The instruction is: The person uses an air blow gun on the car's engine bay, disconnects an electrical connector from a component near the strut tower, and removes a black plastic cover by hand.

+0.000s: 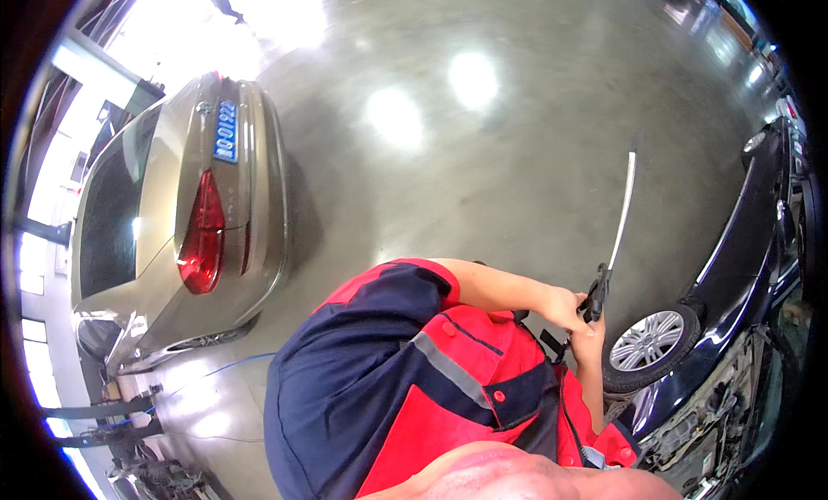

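In front of my chest, on its right side, my left hand [566, 309] is closed at the black end [596, 291] of a long thin rod. The rod's pale, slightly curved shaft [623, 215] points away from me over the floor, and its far tip is dark. My right hand [589, 334] meets my left at the same black end, its fingers curled in. My fingers partly hide the black end, and I cannot tell exactly what tool or part this is. Another dark piece [553, 341] shows beside my wrists.
A dark car [733, 241] stands close on my right, its engine bay [711, 422] exposed and its front wheel [649, 341] near my hands. On the left is a gold sedan [159, 198]. A blue hose [220, 367] crosses the grey floor [414, 181] near black lift arms [112, 409].
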Action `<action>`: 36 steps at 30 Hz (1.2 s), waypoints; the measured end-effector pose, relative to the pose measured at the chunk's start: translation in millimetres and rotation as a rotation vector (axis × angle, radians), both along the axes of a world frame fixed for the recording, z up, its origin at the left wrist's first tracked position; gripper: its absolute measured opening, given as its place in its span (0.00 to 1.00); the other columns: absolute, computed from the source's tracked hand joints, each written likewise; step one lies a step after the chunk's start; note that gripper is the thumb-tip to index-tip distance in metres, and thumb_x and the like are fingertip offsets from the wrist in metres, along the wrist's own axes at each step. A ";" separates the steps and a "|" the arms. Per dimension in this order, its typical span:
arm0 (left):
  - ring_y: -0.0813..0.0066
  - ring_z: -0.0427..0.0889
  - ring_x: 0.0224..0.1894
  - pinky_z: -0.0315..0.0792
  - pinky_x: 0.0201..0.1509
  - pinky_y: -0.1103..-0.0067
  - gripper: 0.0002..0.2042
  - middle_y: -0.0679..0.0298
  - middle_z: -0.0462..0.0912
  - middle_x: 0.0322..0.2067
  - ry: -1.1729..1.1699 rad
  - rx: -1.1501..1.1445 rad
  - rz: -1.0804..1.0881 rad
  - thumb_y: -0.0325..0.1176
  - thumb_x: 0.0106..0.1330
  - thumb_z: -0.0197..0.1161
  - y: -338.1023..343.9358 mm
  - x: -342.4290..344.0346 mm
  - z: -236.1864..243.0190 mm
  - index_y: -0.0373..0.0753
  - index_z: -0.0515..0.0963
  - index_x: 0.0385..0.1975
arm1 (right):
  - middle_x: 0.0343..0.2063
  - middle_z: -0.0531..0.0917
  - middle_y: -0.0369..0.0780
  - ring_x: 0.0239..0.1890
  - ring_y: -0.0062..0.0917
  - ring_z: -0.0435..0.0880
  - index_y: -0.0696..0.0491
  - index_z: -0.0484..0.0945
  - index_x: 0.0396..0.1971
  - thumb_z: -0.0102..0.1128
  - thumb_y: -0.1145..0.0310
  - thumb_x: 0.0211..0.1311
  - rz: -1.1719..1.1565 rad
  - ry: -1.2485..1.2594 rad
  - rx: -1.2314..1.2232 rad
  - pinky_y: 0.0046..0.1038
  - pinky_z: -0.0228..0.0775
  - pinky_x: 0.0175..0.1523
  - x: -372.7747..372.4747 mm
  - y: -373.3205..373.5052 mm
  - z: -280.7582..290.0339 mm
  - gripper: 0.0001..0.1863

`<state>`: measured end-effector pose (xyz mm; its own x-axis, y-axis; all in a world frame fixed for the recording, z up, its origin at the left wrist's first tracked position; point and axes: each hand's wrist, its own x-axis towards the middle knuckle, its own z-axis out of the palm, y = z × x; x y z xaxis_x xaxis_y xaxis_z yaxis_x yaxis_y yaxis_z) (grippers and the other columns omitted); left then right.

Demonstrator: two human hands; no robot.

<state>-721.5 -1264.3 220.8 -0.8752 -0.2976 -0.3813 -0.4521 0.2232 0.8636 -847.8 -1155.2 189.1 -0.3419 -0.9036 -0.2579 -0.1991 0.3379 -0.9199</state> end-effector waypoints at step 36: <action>0.84 0.57 0.11 0.49 0.14 0.82 0.16 0.69 0.67 0.16 -0.356 -0.055 -0.813 0.43 0.70 0.58 151.9 -656.6 -28.1 0.41 0.70 0.22 | 0.38 0.83 0.54 0.41 0.49 0.82 0.51 0.80 0.48 0.60 0.58 0.59 -1.185 -0.379 0.263 0.41 0.73 0.47 -178.5 298.2 -58.3 0.19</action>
